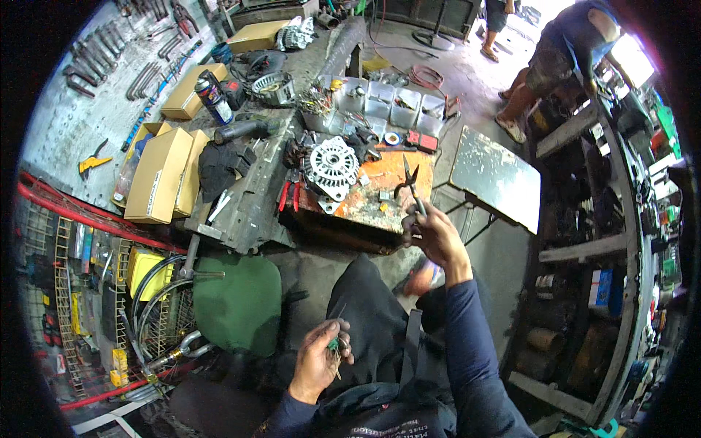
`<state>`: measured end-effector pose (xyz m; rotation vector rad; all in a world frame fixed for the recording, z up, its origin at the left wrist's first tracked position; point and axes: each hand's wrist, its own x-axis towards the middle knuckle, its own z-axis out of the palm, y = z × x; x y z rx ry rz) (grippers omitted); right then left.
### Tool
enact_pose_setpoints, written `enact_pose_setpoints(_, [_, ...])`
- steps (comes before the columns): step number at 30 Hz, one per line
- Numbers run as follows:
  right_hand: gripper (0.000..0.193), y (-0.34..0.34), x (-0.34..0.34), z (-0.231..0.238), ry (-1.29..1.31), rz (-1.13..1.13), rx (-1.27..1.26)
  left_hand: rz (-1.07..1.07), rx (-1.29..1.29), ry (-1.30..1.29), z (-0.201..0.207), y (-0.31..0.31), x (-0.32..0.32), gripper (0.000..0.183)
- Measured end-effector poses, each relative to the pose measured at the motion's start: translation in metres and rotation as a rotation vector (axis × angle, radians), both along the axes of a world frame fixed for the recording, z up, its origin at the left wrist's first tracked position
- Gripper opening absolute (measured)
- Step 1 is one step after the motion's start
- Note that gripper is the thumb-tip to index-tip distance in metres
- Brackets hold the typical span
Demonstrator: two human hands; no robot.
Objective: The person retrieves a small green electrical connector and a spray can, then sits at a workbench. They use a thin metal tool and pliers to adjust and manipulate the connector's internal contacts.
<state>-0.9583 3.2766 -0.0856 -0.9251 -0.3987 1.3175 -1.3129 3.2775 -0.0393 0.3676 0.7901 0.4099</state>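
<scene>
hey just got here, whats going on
A seated person's right hand holds up what look like long-nose pliers, while the left hand, over the lap, pinches a small green piece. A round, finned silver metal part sits on the worn orange bench ahead, touched by neither hand. Another person bends beside the shelving at right.

A worn orange tabletop [383, 172] carries a silver alternator [333, 166].

Right forearm [475, 339] extended forward, sleeved to near the wrist; right hand [436, 237] raised well ahead of the left, fingers curled in a grip. Left forearm [290, 415] short in view; left hand [321, 354] low, near the body, digits bent inward, pinching.
</scene>
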Motion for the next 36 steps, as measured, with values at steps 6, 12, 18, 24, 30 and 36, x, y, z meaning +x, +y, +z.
enact_pose_setpoints(6, [0.038,0.003,-0.040,0.017,-0.911,-0.186,-0.397,-0.044,0.147,-0.014,0.024,0.003,0.027,0.029])
enact_pose_setpoints(12, [0.032,-0.174,-0.090,0.026,-0.166,-0.244,0.107,-0.041,0.179,0.015,0.036,-0.019,0.030,0.028])
enact_pose_setpoints(18, [0.042,-0.202,-0.173,0.075,0.309,-0.314,0.048,-0.182,0.227,0.091,0.049,-0.039,0.031,0.030])
enact_pose_setpoints(24, [0.031,-0.223,-0.202,0.105,-0.299,-0.163,-0.292,-0.134,0.502,0.103,0.074,-0.059,0.025,0.032])
enact_pose_setpoints(30, [0.038,-0.220,-0.209,0.117,-0.559,-0.110,-0.190,-0.182,0.760,0.290,0.093,-0.075,0.019,0.031])
enact_pose_setpoints(36, [0.038,-0.217,-0.205,0.125,-0.675,-0.078,-0.210,-0.223,0.872,0.352,0.096,-0.075,0.017,0.030])
